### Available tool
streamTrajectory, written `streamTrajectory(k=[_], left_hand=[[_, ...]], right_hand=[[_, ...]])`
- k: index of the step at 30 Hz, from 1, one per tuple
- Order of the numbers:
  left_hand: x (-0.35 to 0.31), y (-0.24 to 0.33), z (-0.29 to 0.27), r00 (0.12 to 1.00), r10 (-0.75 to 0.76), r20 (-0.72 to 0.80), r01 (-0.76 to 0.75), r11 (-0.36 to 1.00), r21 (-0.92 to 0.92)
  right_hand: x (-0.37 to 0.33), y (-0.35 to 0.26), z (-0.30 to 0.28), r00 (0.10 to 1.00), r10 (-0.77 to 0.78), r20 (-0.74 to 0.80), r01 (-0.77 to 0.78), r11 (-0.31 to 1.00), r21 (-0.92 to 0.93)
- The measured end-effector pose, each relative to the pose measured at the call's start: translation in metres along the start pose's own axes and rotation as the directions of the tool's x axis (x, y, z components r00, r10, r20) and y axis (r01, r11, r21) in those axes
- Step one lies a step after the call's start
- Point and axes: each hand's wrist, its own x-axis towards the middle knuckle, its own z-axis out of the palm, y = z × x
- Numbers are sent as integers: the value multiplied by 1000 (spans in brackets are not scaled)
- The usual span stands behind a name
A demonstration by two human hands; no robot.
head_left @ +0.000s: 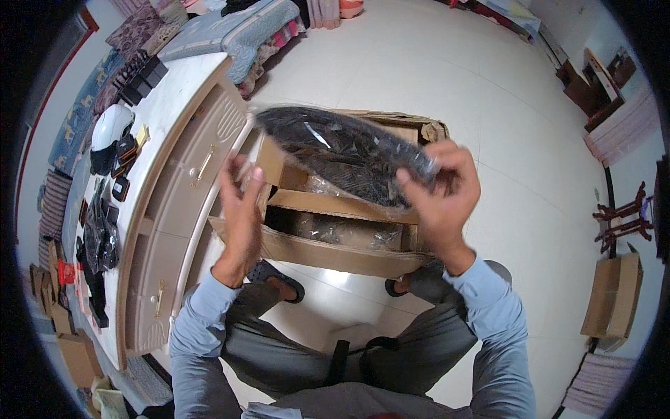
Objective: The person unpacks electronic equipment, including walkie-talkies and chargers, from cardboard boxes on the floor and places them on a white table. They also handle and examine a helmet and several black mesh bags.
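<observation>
My right hand (449,192) grips one end of a long, dark, flat item in clear plastic wrapping (335,146), thumb on the near side. What the item is inside the shiny wrapping, I cannot make out. It slants over an open cardboard box (328,253) standing on the floor before me. My left hand (241,206) is raised beside the box's left side, fingers apart and slightly blurred, with nothing in it. Inside the box, a cardboard divider (342,204) separates compartments, and more clear plastic wrapping (349,234) shows in the near one.
A light dresser (164,241) with gold handles stands close on my left. On its top are a white helmet (112,129), small black boxes (143,77) and a black plastic bag (102,234). At right are another cardboard box (611,297) and a dark wooden stand (621,218).
</observation>
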Motion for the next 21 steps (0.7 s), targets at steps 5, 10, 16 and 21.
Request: streamTrajectory(k=[5, 10, 16, 21], left_hand=[[-42, 19, 31, 689, 152, 708, 402, 733, -549], [-33, -5, 13, 505, 416, 757, 750, 224, -623], [-27, 18, 2, 789, 20, 614, 468, 628, -621], [-25, 15, -1, 814, 3, 581, 446, 638, -628]], right_hand=[[-55, -24, 23, 702, -145, 698, 533, 756, -379], [-65, -23, 40, 628, -253, 736, 608, 750, -261], [-63, -10, 43, 747, -298, 594, 575, 738, -354], [-62, -7, 46, 731, -336, 594, 612, 708, -353]])
